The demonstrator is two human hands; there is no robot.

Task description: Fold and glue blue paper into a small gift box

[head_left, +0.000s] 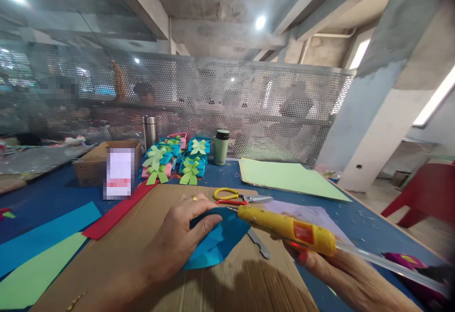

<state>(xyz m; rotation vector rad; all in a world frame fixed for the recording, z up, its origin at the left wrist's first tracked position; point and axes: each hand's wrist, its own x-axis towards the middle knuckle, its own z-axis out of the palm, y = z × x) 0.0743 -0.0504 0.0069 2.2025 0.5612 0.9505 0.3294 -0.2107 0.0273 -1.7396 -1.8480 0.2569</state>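
My left hand is closed on a folded piece of blue paper, thumb on top and the other fingers behind its upper edge. A yellow hot glue gun is gripped in my right hand, with a clear glue stick poking out of its back end. The gun's nozzle meets the paper's upper edge near my left thumb; I cannot tell whether glue is coming out. Just behind the paper lie scissors with yellow and red handles. A flat metal blade-like tool rests on the cardboard beneath.
Several small paper baskets with green bows stand at the back, near a steel flask and a green tumbler. A cardboard box is at left. Green sheets lie at right, blue and red strips at left.
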